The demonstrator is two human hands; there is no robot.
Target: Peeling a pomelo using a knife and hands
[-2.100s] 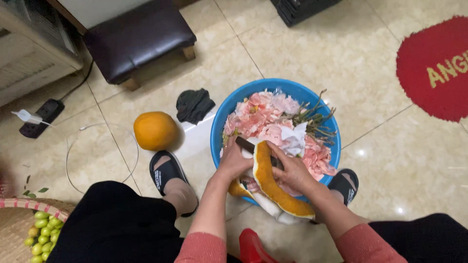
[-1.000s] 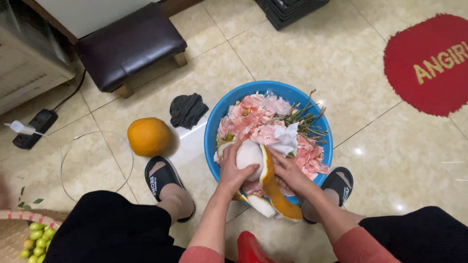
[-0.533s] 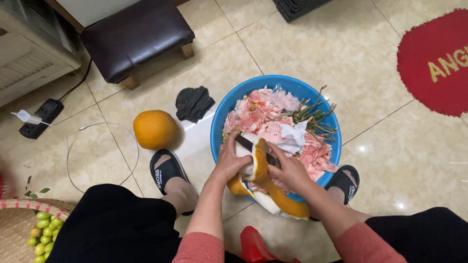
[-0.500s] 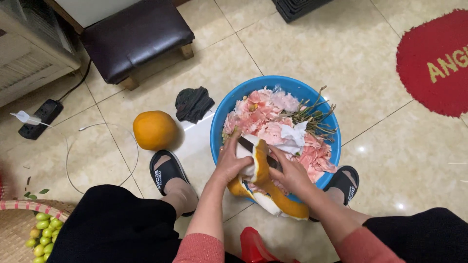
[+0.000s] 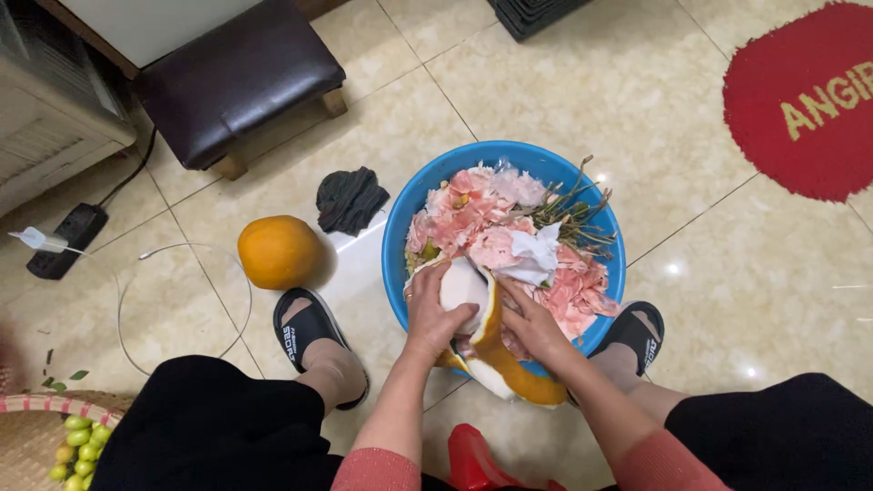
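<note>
Blue basin sitting on tiled floor, centre of scene, filling with pink peel scraps (some twigs at far right). Dark stool standing far left. Whole orange pomelo lying left of basin, dark cloth just beyond it. Half-peeled pomelo resting at basin's near edge, thick rind hanging down. Left hand gripping white fruit; right hand clasping rind.

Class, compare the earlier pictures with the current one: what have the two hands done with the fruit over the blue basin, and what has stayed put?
Both hands, left hand and right hand, keep their grip on the pomelo; its orange peel hangs lower and more white shows. The blue basin, whole orange fruit and dark cloth stayed put.
</note>
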